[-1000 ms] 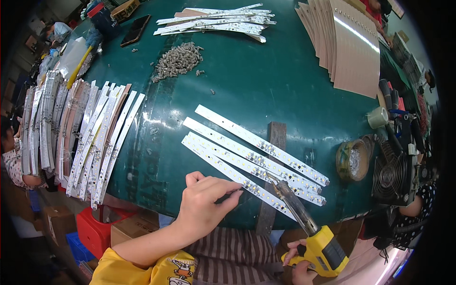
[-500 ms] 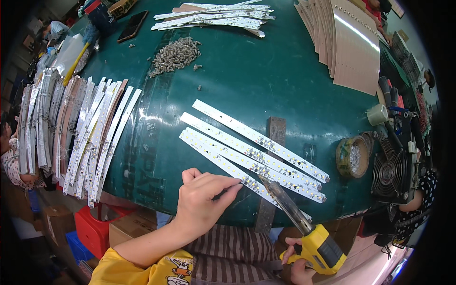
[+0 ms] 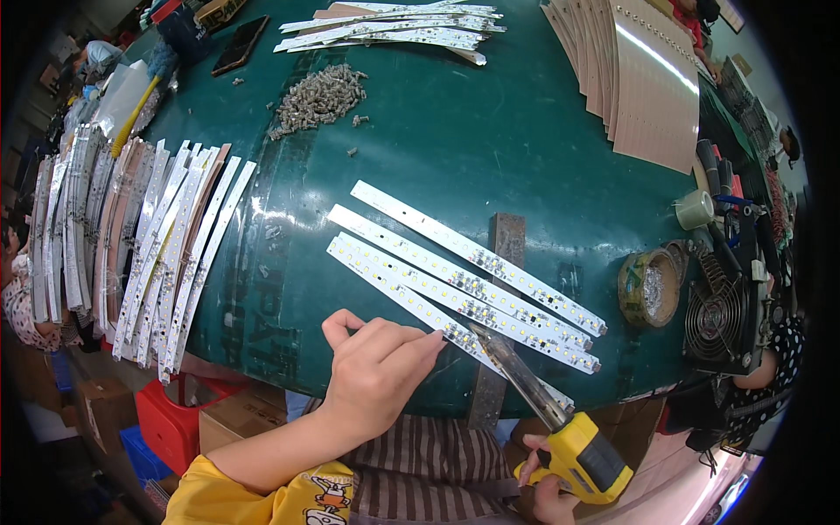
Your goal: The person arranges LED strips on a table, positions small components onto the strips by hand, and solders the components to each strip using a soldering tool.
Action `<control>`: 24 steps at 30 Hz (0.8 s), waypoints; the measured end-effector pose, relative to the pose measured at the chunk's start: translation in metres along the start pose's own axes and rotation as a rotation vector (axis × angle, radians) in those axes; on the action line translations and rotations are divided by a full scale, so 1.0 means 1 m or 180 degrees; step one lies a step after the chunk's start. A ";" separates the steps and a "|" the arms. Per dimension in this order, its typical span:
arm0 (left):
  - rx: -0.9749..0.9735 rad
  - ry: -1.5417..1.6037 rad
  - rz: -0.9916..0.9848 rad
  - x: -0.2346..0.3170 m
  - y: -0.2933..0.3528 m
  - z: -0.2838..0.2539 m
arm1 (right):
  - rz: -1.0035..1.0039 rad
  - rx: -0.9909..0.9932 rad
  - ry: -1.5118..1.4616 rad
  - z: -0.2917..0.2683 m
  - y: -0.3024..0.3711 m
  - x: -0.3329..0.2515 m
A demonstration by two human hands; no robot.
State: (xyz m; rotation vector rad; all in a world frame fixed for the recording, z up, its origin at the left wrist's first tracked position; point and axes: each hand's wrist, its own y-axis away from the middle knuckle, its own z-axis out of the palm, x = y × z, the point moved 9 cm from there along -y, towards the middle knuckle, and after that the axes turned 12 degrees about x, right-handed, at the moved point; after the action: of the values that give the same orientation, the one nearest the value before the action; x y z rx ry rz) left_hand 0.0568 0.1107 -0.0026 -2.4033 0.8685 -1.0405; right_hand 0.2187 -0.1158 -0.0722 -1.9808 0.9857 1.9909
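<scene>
Several white LED circuit strips [image 3: 409,300] lie slanted side by side on the green table. The fingers of my left hand [image 3: 378,372] are pinched together, their tips at the edge of the nearest strip; whatever they hold is too small or hidden to make out. My right hand [image 3: 544,490], partly behind the tool, grips a yellow and black soldering gun [image 3: 591,459]. Its metal barrel slants up and left, with the tip over the nearest strip among the small components, just right of my left fingertips. A dark metal bar [image 3: 507,238] lies under the strips.
Small metallic parts [image 3: 319,98] form a heap at the back. Stacks of strips stand on the left [image 3: 175,254] and far side [image 3: 394,31]. Brown boards [image 3: 652,96] fan out at the far right. A tape roll [image 3: 649,289] and a fan [image 3: 717,319] sit at right.
The soldering gun has shifted slightly left, its tip closer to my left fingertips. My left thumb and forefinger have drawn together, narrowing the gap between them. The strips stay in place.
</scene>
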 end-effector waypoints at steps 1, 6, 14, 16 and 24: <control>0.0005 0.0000 -0.0006 0.000 0.000 0.000 | -0.0118 0.0112 0.0281 -0.007 0.002 0.009; 0.0057 0.0011 -0.0412 -0.013 0.002 -0.001 | -0.0658 -0.0233 0.0699 0.001 0.001 -0.002; 0.0022 0.0131 -0.0492 -0.016 0.002 -0.001 | -0.0782 -0.0277 0.0963 0.009 -0.004 -0.011; 0.0025 0.0156 -0.0507 -0.016 0.002 0.000 | -0.0625 -0.0263 0.0920 0.009 -0.004 -0.007; 0.0102 0.0112 -0.0483 -0.016 0.000 -0.002 | -0.0387 0.0219 0.0447 -0.008 0.001 0.020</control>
State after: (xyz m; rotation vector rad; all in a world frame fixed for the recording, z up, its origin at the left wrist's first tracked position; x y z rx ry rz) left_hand 0.0467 0.1211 -0.0092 -2.4619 0.6839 -1.1466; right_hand 0.2228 -0.1279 -0.0902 -2.1128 0.9247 1.7528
